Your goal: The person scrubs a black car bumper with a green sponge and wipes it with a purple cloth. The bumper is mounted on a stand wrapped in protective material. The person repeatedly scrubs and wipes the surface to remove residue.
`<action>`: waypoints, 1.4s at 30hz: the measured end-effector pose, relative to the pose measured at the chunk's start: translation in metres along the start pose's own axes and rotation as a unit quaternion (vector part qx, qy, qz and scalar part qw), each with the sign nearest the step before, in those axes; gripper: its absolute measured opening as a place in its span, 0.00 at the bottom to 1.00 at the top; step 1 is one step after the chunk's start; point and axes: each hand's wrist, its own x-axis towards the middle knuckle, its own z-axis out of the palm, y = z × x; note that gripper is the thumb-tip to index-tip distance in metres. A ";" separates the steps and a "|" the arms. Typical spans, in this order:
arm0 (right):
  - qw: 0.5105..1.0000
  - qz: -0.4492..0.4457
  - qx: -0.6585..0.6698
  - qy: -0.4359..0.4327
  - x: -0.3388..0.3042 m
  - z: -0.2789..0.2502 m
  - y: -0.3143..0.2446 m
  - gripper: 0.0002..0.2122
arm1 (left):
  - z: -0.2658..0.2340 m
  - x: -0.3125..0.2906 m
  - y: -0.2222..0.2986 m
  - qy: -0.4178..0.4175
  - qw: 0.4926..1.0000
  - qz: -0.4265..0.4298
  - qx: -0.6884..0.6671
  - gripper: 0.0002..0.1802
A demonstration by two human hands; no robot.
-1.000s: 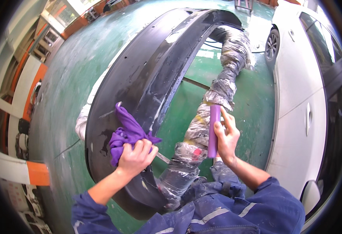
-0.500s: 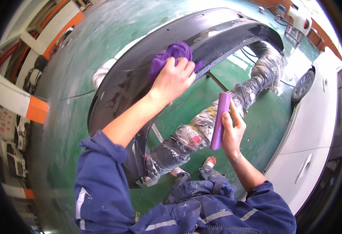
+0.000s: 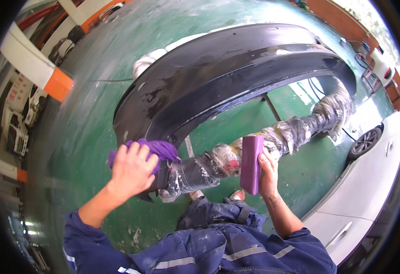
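My left hand (image 3: 134,170) is closed on a bunched purple cloth (image 3: 159,149) and presses it against the near left end of a black car bumper (image 3: 204,68). Wet patches and streaks mark the bumper's dark surface. In my right hand (image 3: 268,176) is a long purple sanding block (image 3: 251,164), held upright between thumb and fingers, apart from the bumper. Behind the block runs a padded support (image 3: 204,171) wrapped in paint-stained plastic and tape, with the bumper curving around its far side.
A white car (image 3: 360,205) stands close by on the right. Orange-and-white posts (image 3: 31,55) and car parts line the left side. A white object on a small stand (image 3: 371,82) is at the far right. A thin cable (image 3: 104,81) crosses the green floor.
My left hand has slid the cloth along the bumper toward me and left, to its near end. The block has turned, showing a broader face. My view has shifted.
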 end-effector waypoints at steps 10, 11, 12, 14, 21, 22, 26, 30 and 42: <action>0.904 -0.118 -0.367 -0.183 -0.016 0.102 0.024 0.35 | 0.027 0.022 -0.034 0.108 0.983 -0.092 -0.120 0.33; 0.883 -0.131 -0.398 -0.213 -0.018 0.115 0.018 0.36 | 0.032 0.023 -0.031 0.099 0.986 -0.086 -0.101 0.36; 0.873 -0.142 -0.409 -0.223 -0.018 0.119 0.021 0.35 | 0.038 0.028 -0.030 0.097 0.989 -0.072 -0.085 0.40; 0.887 -0.111 -0.395 -0.213 -0.020 0.121 0.021 0.33 | 0.042 0.029 -0.038 0.109 0.987 -0.055 -0.109 0.39; 0.960 0.141 -0.129 -0.206 0.004 0.082 -0.026 0.49 | 0.042 0.035 -0.046 0.135 0.975 -0.067 -0.165 0.36; 0.946 0.106 -0.214 -0.217 0.001 0.078 -0.029 0.48 | 0.042 0.036 -0.047 0.137 0.974 -0.060 -0.169 0.36; 0.915 0.000 -0.352 -0.197 -0.006 0.061 -0.038 0.41 | 0.050 0.035 -0.045 0.169 0.971 -0.053 -0.164 0.36; 0.950 -0.047 -0.263 -0.161 0.043 0.082 -0.104 0.30 | 0.048 0.033 -0.048 0.144 0.971 -0.065 -0.179 0.36; 0.497 -0.371 -0.783 -0.053 0.318 0.088 -0.190 0.19 | 0.056 0.033 -0.046 0.141 0.970 -0.067 -0.188 0.42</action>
